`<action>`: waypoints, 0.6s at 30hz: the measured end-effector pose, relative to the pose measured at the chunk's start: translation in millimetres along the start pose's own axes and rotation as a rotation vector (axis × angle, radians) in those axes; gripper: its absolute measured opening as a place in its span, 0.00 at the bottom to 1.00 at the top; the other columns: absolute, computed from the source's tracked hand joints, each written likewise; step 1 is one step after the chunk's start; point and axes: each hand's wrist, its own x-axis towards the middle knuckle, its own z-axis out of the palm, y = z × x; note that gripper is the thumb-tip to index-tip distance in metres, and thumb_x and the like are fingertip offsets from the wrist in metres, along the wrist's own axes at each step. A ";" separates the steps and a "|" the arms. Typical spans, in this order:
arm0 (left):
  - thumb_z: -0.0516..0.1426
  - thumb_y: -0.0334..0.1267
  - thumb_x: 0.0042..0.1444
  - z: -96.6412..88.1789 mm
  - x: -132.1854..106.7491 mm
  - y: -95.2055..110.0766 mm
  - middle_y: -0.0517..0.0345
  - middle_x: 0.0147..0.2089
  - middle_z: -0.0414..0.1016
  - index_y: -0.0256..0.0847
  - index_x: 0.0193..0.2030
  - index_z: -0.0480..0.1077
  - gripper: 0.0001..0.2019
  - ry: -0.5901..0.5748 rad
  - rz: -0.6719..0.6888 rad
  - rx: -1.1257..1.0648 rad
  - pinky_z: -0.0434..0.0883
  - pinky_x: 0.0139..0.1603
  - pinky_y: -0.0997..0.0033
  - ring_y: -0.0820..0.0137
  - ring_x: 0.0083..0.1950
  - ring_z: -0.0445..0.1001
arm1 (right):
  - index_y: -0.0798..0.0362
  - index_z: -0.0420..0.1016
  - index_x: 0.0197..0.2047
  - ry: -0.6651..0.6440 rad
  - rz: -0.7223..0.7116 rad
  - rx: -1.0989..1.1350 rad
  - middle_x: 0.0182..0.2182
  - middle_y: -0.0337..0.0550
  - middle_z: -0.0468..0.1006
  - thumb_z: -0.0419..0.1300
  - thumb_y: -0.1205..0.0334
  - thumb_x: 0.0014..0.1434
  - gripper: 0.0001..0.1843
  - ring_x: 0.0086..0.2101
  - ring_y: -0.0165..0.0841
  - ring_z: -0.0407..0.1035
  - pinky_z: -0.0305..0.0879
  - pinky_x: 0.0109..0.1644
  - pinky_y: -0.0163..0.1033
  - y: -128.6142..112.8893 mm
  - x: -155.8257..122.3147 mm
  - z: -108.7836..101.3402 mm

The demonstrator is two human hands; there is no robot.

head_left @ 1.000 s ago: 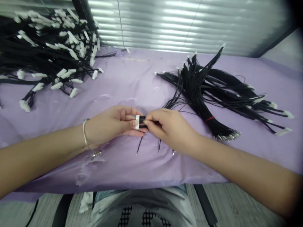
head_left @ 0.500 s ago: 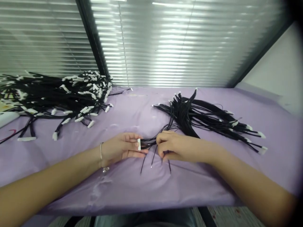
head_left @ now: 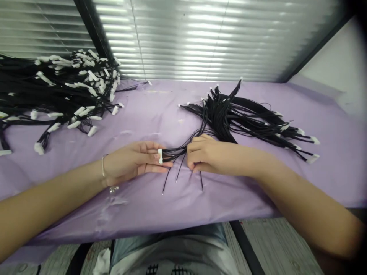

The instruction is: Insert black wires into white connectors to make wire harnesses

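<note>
Between the thumb and fingers of my left hand is a white plastic connector, with several black wires running out of it to the right. My right hand is closed around those wires a short way from the connector; its fingertips are partly hidden. Three loose wire ends hang toward the table's front edge, one of them a thin black wire with a small metal tip. Behind my right hand the wires run back to a bundle of black cables.
A big pile of black cables with white connectors lies at the back left. The table has a purple cover with creases. Window blinds stand behind it, and a white wall rises at the right.
The camera view has tilted down and shifted a little, so everything sits higher in the picture. Both hands keep the same hold on the connector and wires.
</note>
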 end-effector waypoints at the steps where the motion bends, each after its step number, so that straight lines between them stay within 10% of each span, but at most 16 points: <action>1: 0.58 0.22 0.53 0.4 -0.2 0.3 0.52 0.37 0.79 0.35 0.38 0.72 0.08 0.003 0.001 0.004 0.77 0.44 0.70 0.62 0.44 0.79 | 0.54 0.75 0.34 -0.004 0.015 0.000 0.33 0.43 0.70 0.53 0.63 0.62 0.10 0.40 0.35 0.61 0.54 0.49 0.43 0.2 0.1 0.5; 18: 0.57 0.21 0.54 -8.9 6.8 0.5 0.48 0.43 0.79 0.35 0.38 0.75 0.09 -0.040 -0.026 -0.075 0.75 0.49 0.69 0.61 0.47 0.78 | 0.57 0.72 0.36 0.241 0.015 -0.339 0.35 0.47 0.69 0.50 0.63 0.64 0.11 0.37 0.35 0.58 0.53 0.43 0.40 1.6 9.6 6.1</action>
